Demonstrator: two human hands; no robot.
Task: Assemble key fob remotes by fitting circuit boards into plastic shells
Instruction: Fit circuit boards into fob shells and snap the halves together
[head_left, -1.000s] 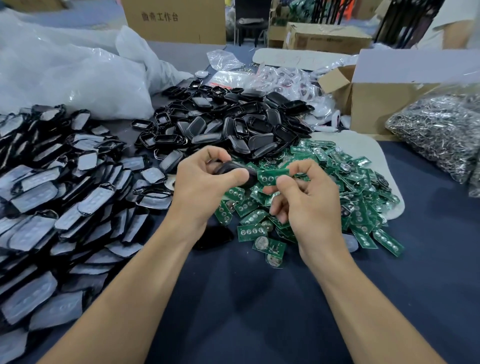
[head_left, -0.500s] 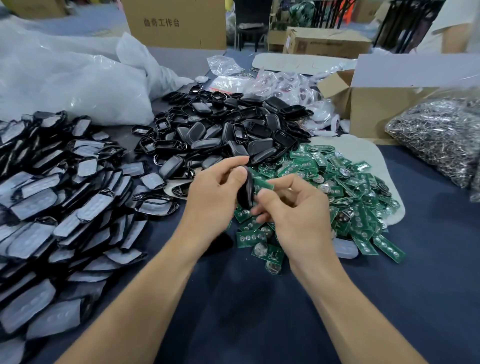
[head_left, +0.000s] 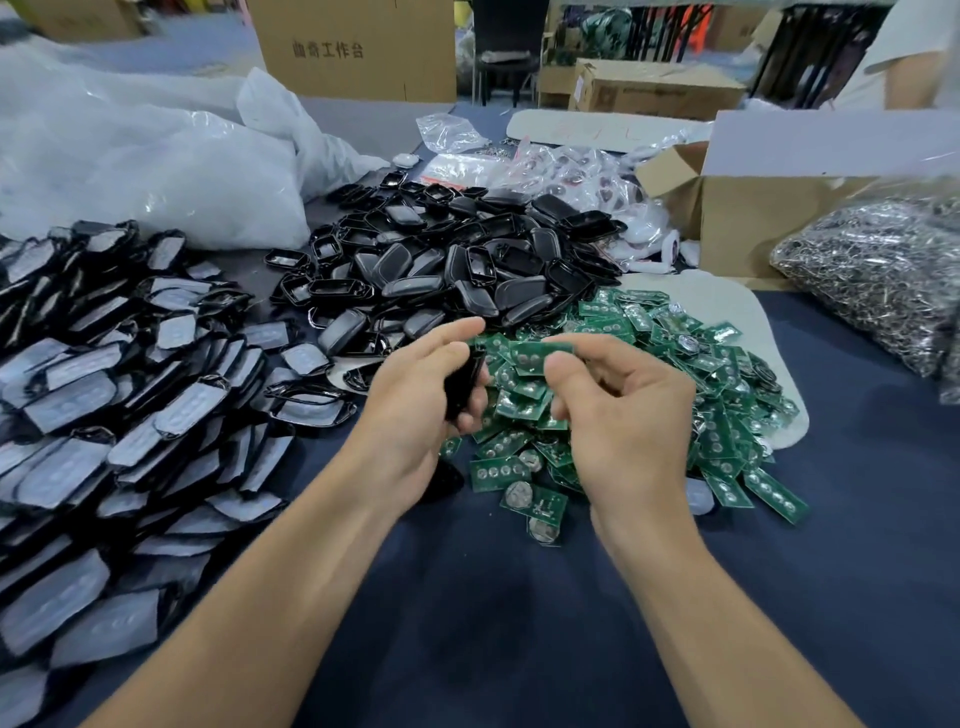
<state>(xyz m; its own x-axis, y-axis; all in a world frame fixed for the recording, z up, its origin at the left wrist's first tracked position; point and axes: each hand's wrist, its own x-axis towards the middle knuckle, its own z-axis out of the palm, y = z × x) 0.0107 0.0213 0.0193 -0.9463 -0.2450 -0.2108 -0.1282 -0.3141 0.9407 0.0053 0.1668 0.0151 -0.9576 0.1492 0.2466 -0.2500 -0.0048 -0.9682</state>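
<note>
**Two hands, one shell, one board**

Two bare hands work above the dark blue table (head_left: 519, 623). The left hand (head_left: 415, 410) is clamped around a black plastic shell (head_left: 464, 382), held on edge between thumb and fingers. The right hand (head_left: 623, 415) pinches a green circuit board (head_left: 530, 357) between thumb and forefinger, just right of the shell; the board's printed side with three round contacts faces the camera.

Writing: the cardboard box (head_left: 353, 49) at the far edge carries printed Chinese characters, reading 曲奇工作台. No other label is legible.

Supplies: the pile of green boards (head_left: 675, 374) lies directly beneath and right of the hands. The heap of black shells (head_left: 441, 260) lies behind it. Rows of grey-faced pads (head_left: 104, 389) fill the left side. A bag of metal parts (head_left: 883, 270) sits far right.

Change from half a second ago: the hands have separated. The board then met the shell at the fingertips; now it is held apart from it, and slightly higher.
</note>
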